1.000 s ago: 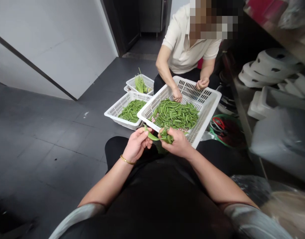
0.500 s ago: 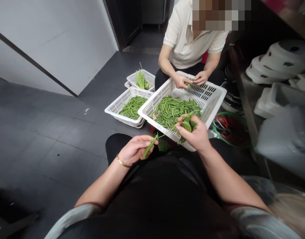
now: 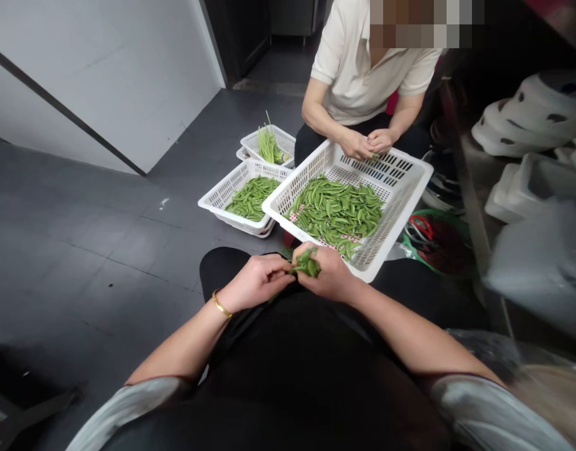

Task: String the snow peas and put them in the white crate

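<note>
My right hand [image 3: 332, 275] is closed around a small bunch of green pea pods [image 3: 308, 263], just in front of the near rim of a large white slotted basket [image 3: 399, 216]. My left hand [image 3: 257, 282], with a gold bracelet at the wrist, meets it fingertip to fingertip. Its thumb and fingers pinch a pea pod at the bunch; most of that pod is hidden, with a bit of green showing below the fingers. A heap of pea pods [image 3: 337, 207] lies in the large basket.
A person in a cream shirt [image 3: 348, 81] sits opposite, hands together over the basket's far rim. To the left stand a smaller basket [image 3: 217, 199] of pods and another with long green stalks [image 3: 267, 147]. White stools [image 3: 534, 113] and tubs [image 3: 527, 188] line the right.
My right hand has moved left and down from over the basket with its bunch, to meet my left hand. The pod in my left hand is now mostly covered. The other person's hands have closed together.
</note>
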Demonstrator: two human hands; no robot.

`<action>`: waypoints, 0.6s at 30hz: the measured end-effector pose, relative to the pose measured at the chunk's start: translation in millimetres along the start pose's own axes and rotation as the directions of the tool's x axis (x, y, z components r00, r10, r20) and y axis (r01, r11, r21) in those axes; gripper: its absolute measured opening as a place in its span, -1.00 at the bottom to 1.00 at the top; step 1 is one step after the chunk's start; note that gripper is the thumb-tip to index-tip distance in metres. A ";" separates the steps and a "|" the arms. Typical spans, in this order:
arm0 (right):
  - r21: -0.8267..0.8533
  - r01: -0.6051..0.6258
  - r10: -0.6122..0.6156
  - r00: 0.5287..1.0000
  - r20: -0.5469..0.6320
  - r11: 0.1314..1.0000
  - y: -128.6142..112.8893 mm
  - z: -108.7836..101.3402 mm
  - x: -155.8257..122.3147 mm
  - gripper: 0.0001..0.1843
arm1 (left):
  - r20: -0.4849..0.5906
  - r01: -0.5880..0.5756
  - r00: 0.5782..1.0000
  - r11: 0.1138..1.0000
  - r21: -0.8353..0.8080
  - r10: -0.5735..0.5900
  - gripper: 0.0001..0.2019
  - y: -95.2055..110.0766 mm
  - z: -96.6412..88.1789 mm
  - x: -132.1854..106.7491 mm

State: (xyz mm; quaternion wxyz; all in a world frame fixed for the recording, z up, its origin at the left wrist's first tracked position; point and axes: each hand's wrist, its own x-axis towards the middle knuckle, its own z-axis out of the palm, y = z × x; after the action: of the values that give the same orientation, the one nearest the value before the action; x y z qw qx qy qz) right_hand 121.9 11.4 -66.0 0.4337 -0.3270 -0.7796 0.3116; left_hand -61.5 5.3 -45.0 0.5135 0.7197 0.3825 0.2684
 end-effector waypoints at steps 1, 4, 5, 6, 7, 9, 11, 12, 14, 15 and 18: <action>0.128 -0.119 0.127 0.991 -0.053 0.985 -0.9 3.4 -0.4 -0.86 | -0.020 -0.080 0.996 0.991 0.105 0.082 -0.86 1.9 1.7 -0.1; 0.519 -0.349 0.456 0.885 -0.091 0.780 -1.5 6.8 -1.7 -0.81 | -0.213 -0.104 0.969 0.990 0.095 0.122 -0.84 -0.1 6.1 -1.0; 0.591 -0.364 0.506 0.858 -0.088 0.720 -0.7 5.0 -2.3 -0.78 | -0.321 -0.078 0.944 0.997 0.011 0.078 -0.83 -3.2 5.1 -1.5; 0.624 -0.367 0.531 0.842 -0.091 0.690 0.5 1.8 -2.9 -0.76 | -0.432 -0.066 0.902 0.994 -0.089 0.021 -0.83 -6.9 1.8 -1.9; 0.629 -0.372 0.542 0.835 -0.094 0.683 1.9 -2.5 -3.6 -0.75 | -0.533 -0.077 0.846 0.979 -0.188 -0.036 -0.83 -10.9 -4.1 -2.2; 0.592 -0.414 0.552 0.831 -0.064 0.691 5.1 -12.3 -5.1 -0.75 | -0.680 -0.159 0.722 0.926 -0.343 -0.129 -0.86 -18.1 -22.4 -2.3; 0.517 -0.491 0.566 0.825 0.015 0.701 8.4 -20.3 -5.9 -0.75 | -0.732 -0.257 0.648 0.844 -0.471 -0.211 -0.91 -22.0 -43.7 -1.9; 0.463 -0.526 0.568 0.821 0.058 0.713 9.9 -22.8 -6.0 -0.74 | -0.715 -0.283 0.650 0.792 -0.541 -0.256 -0.91 -22.5 -52.5 -1.7; 0.335 -0.564 0.557 0.821 0.125 0.755 12.4 -24.3 -5.1 -0.70 | -0.597 -0.259 0.734 0.679 -0.687 -0.325 -0.88 -20.9 -61.1 -0.9; 0.267 -0.564 0.544 0.826 0.149 0.782 13.0 -23.7 -4.2 -0.67 | -0.511 -0.213 0.790 0.632 -0.745 -0.338 -0.88 -19.3 -59.8 -0.4; 0.134 -0.531 0.500 0.841 0.208 0.837 12.1 -19.2 -1.3 -0.66 | -0.317 -0.041 0.896 0.650 -0.759 -0.313 -0.89 -14.8 -37.1 3.1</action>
State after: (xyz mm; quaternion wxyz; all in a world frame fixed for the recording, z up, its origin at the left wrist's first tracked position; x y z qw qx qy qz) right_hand 142.2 21.5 -67.7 0.2961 -0.4564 -0.6629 0.5145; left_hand -92.7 30.4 -46.8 0.6874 0.3368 0.3930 0.5095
